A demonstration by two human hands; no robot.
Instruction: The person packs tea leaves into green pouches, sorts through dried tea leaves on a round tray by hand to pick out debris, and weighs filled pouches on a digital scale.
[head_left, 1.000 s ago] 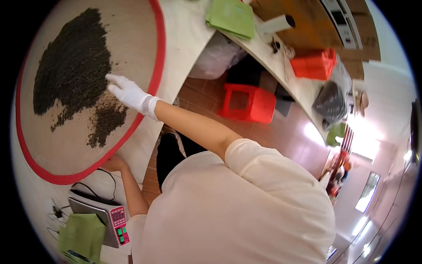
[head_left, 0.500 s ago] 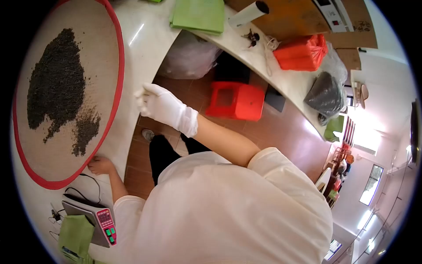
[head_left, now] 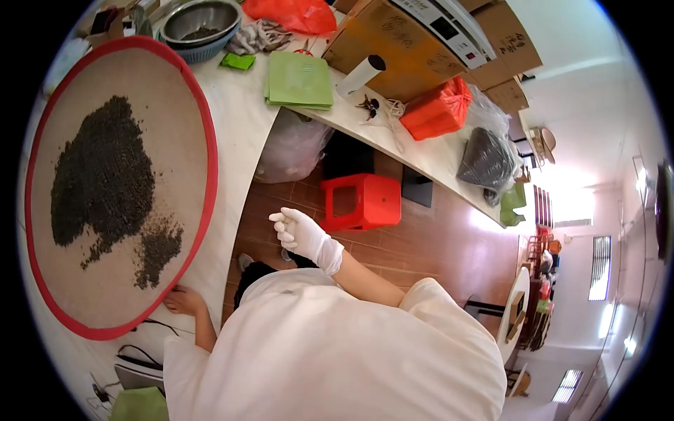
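Observation:
A large round tray (head_left: 203, 105) with a red rim lies on the left of the head view. On its pale surface is a heap of dark, loose tea-like grains (head_left: 105, 175), with a smaller scattered patch nearer me. My bare left hand (head_left: 186, 300) rests on the table just beside the tray's near rim, its fingers extended and nothing visible in them. My right hand (head_left: 302, 233), in a white glove, hovers over the floor gap beside the table. Its fingers are loosely bent and apart, and it holds nothing.
Green bags (head_left: 298, 78), a white tube (head_left: 361, 75), a red bag (head_left: 437, 109) and a dark plastic-wrapped bag (head_left: 484, 161) lie along the counter. A metal bowl (head_left: 200, 24) stands at the back. A red stool (head_left: 361, 202) is on the floor. A scale (head_left: 133, 375) sits lower left.
My gloved right hand has drawn back from the table edge toward my body, its fingers loosening. My left hand stays by the tray rim. The view has shifted, bringing in the bowl.

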